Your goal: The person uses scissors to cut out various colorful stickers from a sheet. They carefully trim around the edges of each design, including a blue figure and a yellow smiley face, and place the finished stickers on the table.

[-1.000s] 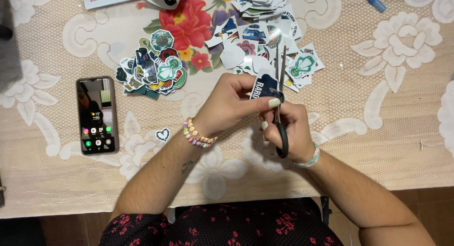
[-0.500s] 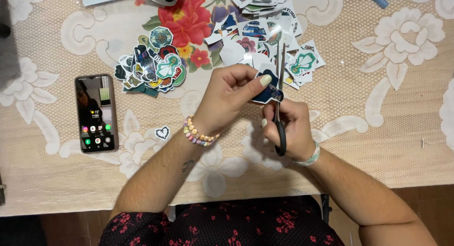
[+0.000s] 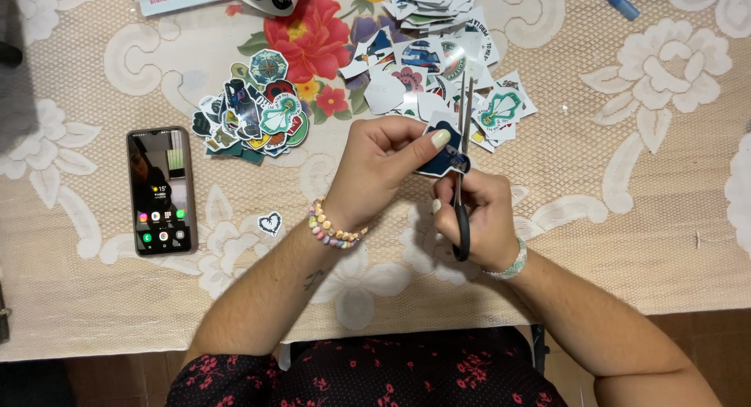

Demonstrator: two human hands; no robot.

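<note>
We see one pair of black-handled scissors (image 3: 461, 180), one smartphone (image 3: 161, 190), one small heart sticker (image 3: 270, 223) lying alone, and two heaps of cut-outs too many to count: a compact heap (image 3: 250, 117) at 10 o'clock from the hands and a looser spread (image 3: 438, 55) at 12 o'clock. The left hand (image 3: 383, 168) pinches one dark blue sticker piece (image 3: 440, 158) between thumb and fingers, its grip closed on the piece, the thumb extended toward 3 o'clock; a beaded bracelet (image 3: 335, 228) circles the wrist. The right hand (image 3: 481, 219), at 4 o'clock from the left, has its grip closed around the scissor handles, the blades pointing to 12 o'clock, nearly together and meeting the sticker piece at its right edge. Both forearms enter from 6 o'clock and converge above the lace-covered worktop (image 3: 626, 243). The smartphone lies at 9 o'clock, screen lit, well apart from the hands.
</note>
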